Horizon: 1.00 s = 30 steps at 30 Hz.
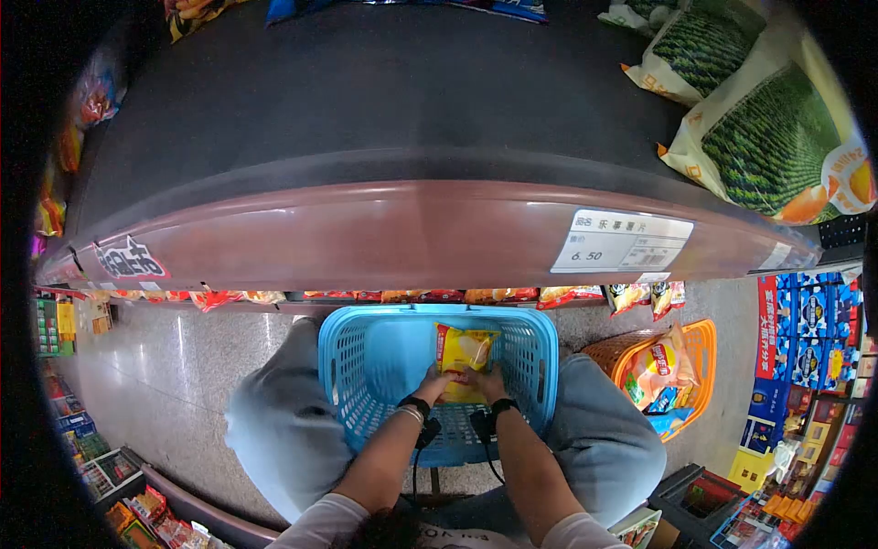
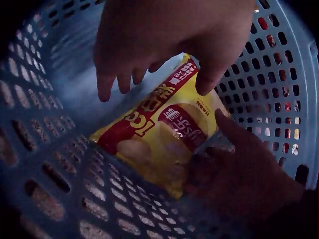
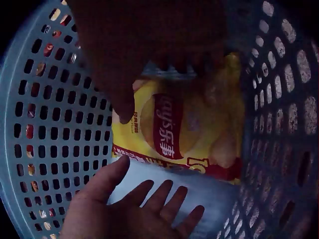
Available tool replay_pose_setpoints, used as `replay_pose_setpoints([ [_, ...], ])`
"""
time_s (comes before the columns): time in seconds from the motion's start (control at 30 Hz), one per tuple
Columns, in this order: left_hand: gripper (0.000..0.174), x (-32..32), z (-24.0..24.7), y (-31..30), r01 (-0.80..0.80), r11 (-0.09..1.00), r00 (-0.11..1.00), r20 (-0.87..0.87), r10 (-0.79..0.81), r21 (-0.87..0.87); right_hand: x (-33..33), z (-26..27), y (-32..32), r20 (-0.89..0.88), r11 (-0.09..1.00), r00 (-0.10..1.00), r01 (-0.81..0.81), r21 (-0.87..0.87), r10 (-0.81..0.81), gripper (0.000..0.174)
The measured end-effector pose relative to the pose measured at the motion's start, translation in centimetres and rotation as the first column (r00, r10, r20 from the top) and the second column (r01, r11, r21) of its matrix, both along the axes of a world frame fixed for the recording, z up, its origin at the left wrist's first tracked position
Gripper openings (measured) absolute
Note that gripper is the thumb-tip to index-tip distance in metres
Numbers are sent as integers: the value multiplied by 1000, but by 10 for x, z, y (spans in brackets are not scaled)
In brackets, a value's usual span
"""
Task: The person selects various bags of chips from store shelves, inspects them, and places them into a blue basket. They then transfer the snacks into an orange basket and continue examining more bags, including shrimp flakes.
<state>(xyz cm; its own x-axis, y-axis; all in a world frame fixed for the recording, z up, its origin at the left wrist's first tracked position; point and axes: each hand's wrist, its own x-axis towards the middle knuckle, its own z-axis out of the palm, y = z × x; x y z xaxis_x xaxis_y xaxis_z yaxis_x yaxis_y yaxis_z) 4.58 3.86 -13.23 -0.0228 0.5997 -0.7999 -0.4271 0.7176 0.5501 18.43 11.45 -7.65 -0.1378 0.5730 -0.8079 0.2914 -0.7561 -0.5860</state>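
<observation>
A yellow and red bag of Lay's potato chips [image 1: 465,346] is inside a blue plastic basket [image 1: 540,366] between the person's knees. The right hand [image 1: 487,383] holds the bag; in the left wrist view its thumb lies on the front of the bag [image 2: 169,134], with the other fingers partly hidden. Beside it, the left hand [image 1: 435,385] hovers with fingers spread and nearly straight. In the right wrist view the left thumb [image 3: 117,169] comes right to the bag's edge, while the other fingers extend over the basket's pale blue inside.
An orange basket [image 1: 706,371] at the right holds a pink chip bag [image 1: 654,366] and blue packets. Ahead, a dark shelf [image 1: 402,101] with a brown front edge overhangs the blue basket. Green-patterned bags [image 1: 777,128] sit at its right end. Grey floor [image 1: 174,384] shows at left.
</observation>
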Motion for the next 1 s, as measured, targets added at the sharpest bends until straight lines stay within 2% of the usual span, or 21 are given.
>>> replay_pose_setpoints([
  [0.03, 41, 0, -5, 0, 24, 999, 998, 54, -25, 28, 3, -13, -2, 7, 999, 1000, -9, -32, 10, 96],
  [0.13, 41, -7, -12, -4, -56, 998, 948, 317, 40, 41, 6, -28, -9, 5, 996, 1000, -27, -80, 27, 92],
  [0.23, 41, -11, -2, -5, 44, 992, 920, 392, 6, -119, 10, -38, -17, 2, 994, 998, -65, -86, 65, 79],
  [0.3, 44, -17, 11, -7, 39, 993, 954, 301, -3, -111, 10, -35, -16, 60, 979, 988, -134, -156, 145, 69],
  [0.4, 46, -26, 33, -11, 33, 992, 973, 233, -3, -123, 16, -9, -20, -171, 931, 985, -68, -360, 6, 73],
  [0.5, 50, -34, 59, -16, 38, 998, 973, 229, -25, -51, 12, 13, -24, -105, 941, 993, -85, -328, 54, 67],
  [0.57, 50, -38, 72, -17, 70, 997, 979, 190, -67, -8, 9, 27, -26, -123, 951, 987, -138, -278, 107, 66],
  [0.7, 46, -47, 104, -20, 125, 989, 957, 253, -140, 74, 4, 76, -28, -142, 973, 979, -171, -155, 149, 66],
  [0.8, 48, -49, 134, -26, 98, 972, 931, 325, -165, 213, 12, 108, -34, -281, 988, 949, -153, -10, 144, 61],
  [0.9, 55, -47, 173, -34, 0, 980, 968, 245, -49, 198, 21, 113, -44, -391, 992, 913, -98, 78, 121, 58],
  [0.93, 59, -45, 202, -35, -23, 988, 978, 209, -9, 153, 18, 135, -46, -395, 987, 909, -89, 130, 134, 58],
  [0.97, 58, -44, 220, -36, -22, 983, 979, 203, -15, 180, 14, 161, -49, -401, 980, 904, -78, 183, 146, 57],
  [1.0, 57, -45, 233, -37, -18, 978, 980, 197, -23, 206, 7, 206, -60, -395, 990, 919, 43, 135, 13, 49],
])
